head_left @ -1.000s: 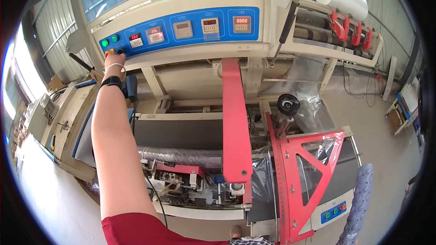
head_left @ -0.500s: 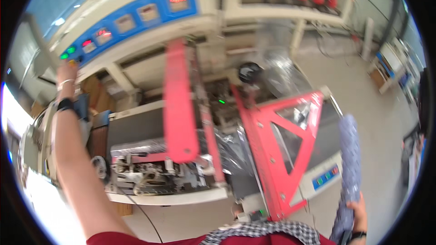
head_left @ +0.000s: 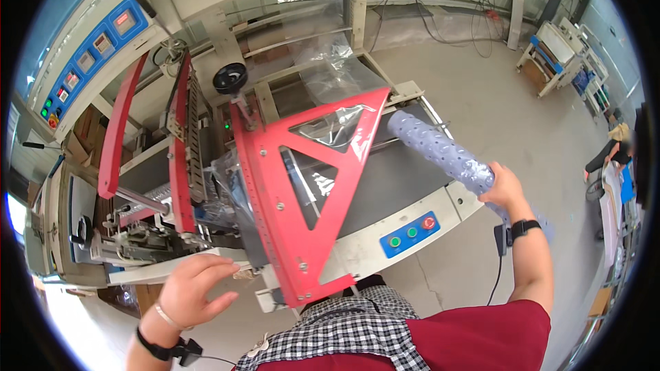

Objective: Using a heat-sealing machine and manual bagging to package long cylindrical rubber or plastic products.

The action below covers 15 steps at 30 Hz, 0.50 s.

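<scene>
In my right hand (head_left: 505,189) is a long bluish-purple roll (head_left: 440,151) with a dimpled, holed surface and a glossy look. My fingers wrap around its middle. Its far end tilts up to the left over the dark conveyor belt (head_left: 385,175), beside the red triangular frame (head_left: 337,220); the lower end is partly hidden behind my forearm. My left hand (head_left: 203,288) holds nothing, its fingers spread, in front of the packing machine's pale front edge (head_left: 158,269). Clear film (head_left: 337,72) is draped behind the red frame.
A blue control panel (head_left: 86,62) runs along the machine's upper left. Two red bars (head_left: 124,130) and a black knob (head_left: 230,78) stand over the machine. Near me is a small button panel (head_left: 410,233). A white cart (head_left: 560,55) stands at the far right on the grey floor.
My left hand has come away from the control panel's buttons and back toward my body. My right hand has raised the roll over the belt, and the view has swung right.
</scene>
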### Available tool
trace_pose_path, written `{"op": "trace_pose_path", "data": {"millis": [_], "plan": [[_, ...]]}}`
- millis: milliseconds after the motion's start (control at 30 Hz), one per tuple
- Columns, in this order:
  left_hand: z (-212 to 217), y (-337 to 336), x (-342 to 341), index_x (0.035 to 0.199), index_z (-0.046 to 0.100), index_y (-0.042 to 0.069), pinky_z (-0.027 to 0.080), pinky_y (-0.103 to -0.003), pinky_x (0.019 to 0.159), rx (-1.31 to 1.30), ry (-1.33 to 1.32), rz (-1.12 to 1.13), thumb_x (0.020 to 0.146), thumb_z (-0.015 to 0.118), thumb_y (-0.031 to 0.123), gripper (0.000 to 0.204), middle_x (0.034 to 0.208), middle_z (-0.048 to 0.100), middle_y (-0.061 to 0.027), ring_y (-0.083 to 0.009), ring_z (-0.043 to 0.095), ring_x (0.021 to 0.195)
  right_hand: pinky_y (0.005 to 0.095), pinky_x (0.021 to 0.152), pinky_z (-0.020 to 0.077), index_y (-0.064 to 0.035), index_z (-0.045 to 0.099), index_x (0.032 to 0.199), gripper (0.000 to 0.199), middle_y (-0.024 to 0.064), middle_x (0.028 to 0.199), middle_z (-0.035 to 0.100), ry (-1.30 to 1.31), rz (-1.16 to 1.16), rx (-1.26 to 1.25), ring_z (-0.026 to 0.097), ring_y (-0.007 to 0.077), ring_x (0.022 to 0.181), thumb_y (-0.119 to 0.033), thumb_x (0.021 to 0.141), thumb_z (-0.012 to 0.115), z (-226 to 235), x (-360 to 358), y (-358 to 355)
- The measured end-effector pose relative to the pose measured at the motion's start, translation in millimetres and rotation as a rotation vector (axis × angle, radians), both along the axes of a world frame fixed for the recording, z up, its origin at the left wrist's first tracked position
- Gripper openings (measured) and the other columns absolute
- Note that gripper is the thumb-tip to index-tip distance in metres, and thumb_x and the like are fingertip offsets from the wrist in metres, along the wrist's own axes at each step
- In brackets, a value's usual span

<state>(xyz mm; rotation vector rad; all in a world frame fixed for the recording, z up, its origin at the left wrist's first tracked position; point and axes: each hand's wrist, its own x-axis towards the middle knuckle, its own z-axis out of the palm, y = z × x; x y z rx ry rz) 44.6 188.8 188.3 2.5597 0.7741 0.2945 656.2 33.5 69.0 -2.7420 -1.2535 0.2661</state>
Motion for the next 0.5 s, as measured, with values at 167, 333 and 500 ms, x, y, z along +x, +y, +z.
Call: {"op": "trace_pose_path", "data": {"millis": [167, 333, 500], "plan": [[-108.7, -34.1, 10.5, 0.117, 0.064, 0.004, 0.052, -0.037, 0.089, -0.298, -0.096, 0.562, 0.081, 0.074, 0.011, 0.037, 0.111, 0.066, -0.0136, -0.0289, 0.064, 0.102, 0.0417, 0.088, 0.0535, -0.0183, 0.061, 0.119, 0.079, 0.0109, 0.105, 0.063, -0.100, 0.233, 0.008, 0.062, 0.0331, 0.102, -0.021, 0.044, 0.084, -9.9, 100.9, 34.0], [-177.9, -55.5, -4.1, 0.122, 0.061, 0.001, 0.051, -0.033, 0.093, -0.559, -0.160, 0.901, 0.089, 0.070, 0.011, 0.035, 0.113, 0.067, -0.0112, -0.0194, 0.063, 0.105, 0.0428, 0.087, 0.0517, -0.0212, 0.061, 0.120, 0.078, 0.0091, 0.102, 0.061, -0.080, 0.427, 0.053, 0.060, 0.0341, 0.100, -0.016, 0.044, 0.083, -7.9, 165.8, 83.2], [-199.6, -71.7, 2.7, 0.124, 0.058, -0.001, 0.051, -0.031, 0.089, -0.732, -0.107, 1.128, 0.095, 0.065, 0.023, 0.038, 0.111, 0.066, -0.0092, -0.0172, 0.064, 0.099, 0.0431, 0.087, 0.0503, -0.0207, 0.062, 0.120, 0.079, 0.0087, 0.101, 0.060, -0.118, 0.571, 0.047, 0.059, 0.0338, 0.099, -0.016, 0.044, 0.083, -23.6, 209.0, 135.5]]}}
